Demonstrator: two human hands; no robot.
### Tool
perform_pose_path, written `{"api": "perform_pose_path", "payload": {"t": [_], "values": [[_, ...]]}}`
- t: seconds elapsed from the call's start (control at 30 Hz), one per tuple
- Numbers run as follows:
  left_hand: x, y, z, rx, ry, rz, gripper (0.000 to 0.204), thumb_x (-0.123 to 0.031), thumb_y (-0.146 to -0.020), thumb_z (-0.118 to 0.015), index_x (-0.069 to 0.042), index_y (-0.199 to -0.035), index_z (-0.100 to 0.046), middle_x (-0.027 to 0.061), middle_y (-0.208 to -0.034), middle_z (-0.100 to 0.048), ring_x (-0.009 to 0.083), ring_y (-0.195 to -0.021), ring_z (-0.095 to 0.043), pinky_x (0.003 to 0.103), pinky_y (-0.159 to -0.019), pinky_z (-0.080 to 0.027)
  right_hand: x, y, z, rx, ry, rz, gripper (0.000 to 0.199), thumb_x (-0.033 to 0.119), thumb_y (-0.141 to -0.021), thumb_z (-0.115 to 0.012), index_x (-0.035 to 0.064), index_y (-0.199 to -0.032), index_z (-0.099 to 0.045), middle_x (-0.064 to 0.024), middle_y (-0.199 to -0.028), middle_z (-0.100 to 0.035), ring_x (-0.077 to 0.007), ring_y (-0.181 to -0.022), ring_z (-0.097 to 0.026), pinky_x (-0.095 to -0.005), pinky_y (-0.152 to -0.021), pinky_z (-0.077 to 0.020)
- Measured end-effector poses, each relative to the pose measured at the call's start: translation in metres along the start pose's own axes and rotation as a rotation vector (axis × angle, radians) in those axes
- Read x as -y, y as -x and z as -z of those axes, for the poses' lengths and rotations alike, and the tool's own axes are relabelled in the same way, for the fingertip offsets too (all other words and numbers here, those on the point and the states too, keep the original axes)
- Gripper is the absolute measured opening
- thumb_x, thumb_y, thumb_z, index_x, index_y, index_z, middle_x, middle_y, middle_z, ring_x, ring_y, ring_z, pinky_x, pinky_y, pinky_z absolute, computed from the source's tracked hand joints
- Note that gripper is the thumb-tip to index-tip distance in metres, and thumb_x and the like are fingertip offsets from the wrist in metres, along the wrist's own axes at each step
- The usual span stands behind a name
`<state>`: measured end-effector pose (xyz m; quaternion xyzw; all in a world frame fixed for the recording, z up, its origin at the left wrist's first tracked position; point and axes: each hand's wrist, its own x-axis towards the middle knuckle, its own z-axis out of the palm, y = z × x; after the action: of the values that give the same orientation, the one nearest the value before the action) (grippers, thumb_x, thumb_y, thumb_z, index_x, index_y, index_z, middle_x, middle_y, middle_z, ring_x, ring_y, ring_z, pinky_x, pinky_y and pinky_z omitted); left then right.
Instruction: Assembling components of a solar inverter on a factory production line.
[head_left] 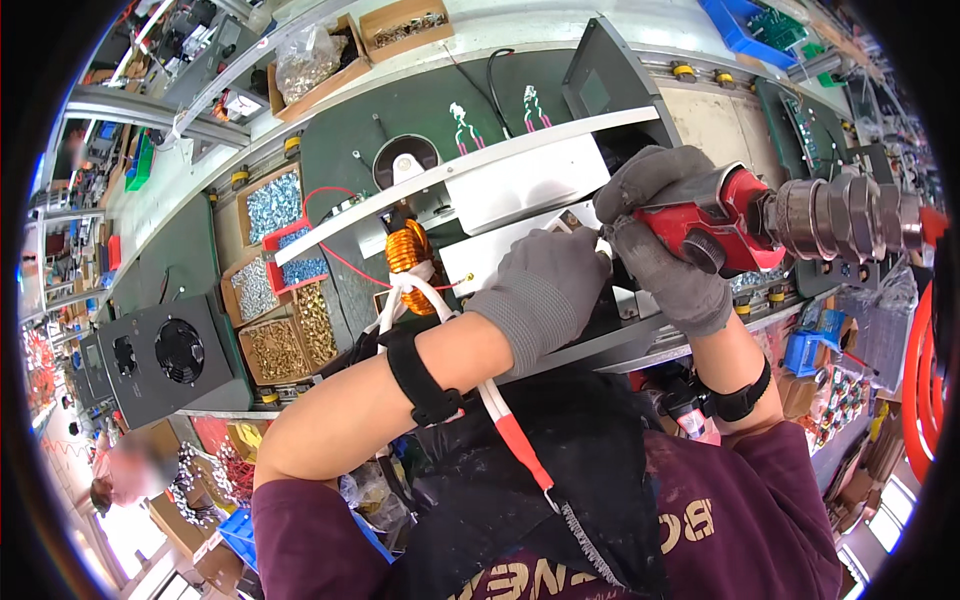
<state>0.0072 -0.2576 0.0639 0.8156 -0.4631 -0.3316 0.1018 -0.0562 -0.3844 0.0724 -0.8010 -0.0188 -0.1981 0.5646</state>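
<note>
My right hand (665, 235), in a grey glove, is wrapped round a red air tool (690, 220) with a stack of metal hose fittings at its right end. The tool's working end is hidden behind the hand. Beside it, my gloved left hand (555, 285) has its fingers curled in at a small bracket inside an open metal chassis (480, 165); what the fingertips hold is hidden. White sheet-metal panels (530, 185) lie just beyond the left hand. Left of that hand sits an orange copper-wound coil (408, 262), with thick white leads (425, 295) running down from it toward me.
Bins of screws (275, 205) and brass parts (275, 350) stand at the left. A dark casing with a fan (180, 350) is further left. Open cartons (405, 25) line the far side. A red coiled hose (920, 370) hangs at the right. A person (135, 465) is at the lower left.
</note>
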Motion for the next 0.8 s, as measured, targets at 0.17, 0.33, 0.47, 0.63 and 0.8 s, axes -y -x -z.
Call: {"api": "perform_pose_path", "payload": {"t": [0.17,0.33,0.47,0.63,0.8], "values": [[0.008,0.005,0.015,-0.099,0.059,0.024,0.021,-0.019,-0.082,-0.052,-0.008,-0.094,-0.065,0.0129,-0.089,-0.063,0.0318,-0.086,-0.062,0.042,-0.073,-0.05,-0.003,0.007,-0.008,-0.094,-0.215,0.025,0.025,-0.008,-0.07,-0.063,0.0042,-0.089,-0.052,-0.0039,-0.081,-0.055,-0.0135,-0.074,-0.057,-0.025,-0.067,-0.0477],[0.024,0.01,0.024,-0.258,-0.005,-0.12,0.022,-0.02,-0.081,-0.056,-0.01,-0.097,-0.066,0.0142,-0.083,-0.063,0.0317,-0.08,-0.062,0.041,-0.071,-0.049,0.002,0.014,-0.003,-0.083,-0.09,0.018,0.019,-0.005,-0.074,-0.062,0.004,-0.089,-0.055,-0.0036,-0.081,-0.056,-0.013,-0.074,-0.055,-0.0252,-0.067,-0.0472],[0.008,0.005,0.008,0.112,-0.246,-0.17,0.023,-0.024,-0.082,-0.052,-0.014,-0.094,-0.069,0.0113,-0.082,-0.063,0.0289,-0.084,-0.062,0.04,-0.073,-0.05,0.009,0.014,0.003,-0.068,0.015,0.108,0.019,-0.002,-0.075,-0.061,0.0041,-0.092,-0.058,-0.0033,-0.083,-0.059,-0.0124,-0.075,-0.056,-0.0258,-0.068,-0.0479],[-0.001,0.0,-0.005,-0.064,-0.54,-0.505,0.017,-0.021,-0.081,-0.055,-0.016,-0.087,-0.07,0.0043,-0.101,-0.06,0.0256,-0.097,-0.056,0.036,-0.079,-0.048,0.021,0.021,0.014,-0.294,-0.452,-0.158,0.021,-0.005,-0.075,-0.059,0.0042,-0.094,-0.059,-0.0051,-0.091,-0.06,-0.012,-0.077,-0.057,-0.0256,-0.066,-0.0485],[0.0,-0.007,-0.013,-0.032,-0.953,-0.716,0.011,-0.017,-0.072,-0.059,-0.017,-0.075,-0.069,-0.0003,-0.108,-0.054,0.0197,-0.107,-0.047,0.033,-0.092,-0.035,0.039,0.046,0.059,-0.406,-0.736,0.067,0.036,0.017,-0.081,-0.061,0.0058,-0.112,-0.046,-0.0085,-0.088,-0.046,-0.0205,-0.075,-0.047,-0.0314,-0.058,-0.0455]]}}
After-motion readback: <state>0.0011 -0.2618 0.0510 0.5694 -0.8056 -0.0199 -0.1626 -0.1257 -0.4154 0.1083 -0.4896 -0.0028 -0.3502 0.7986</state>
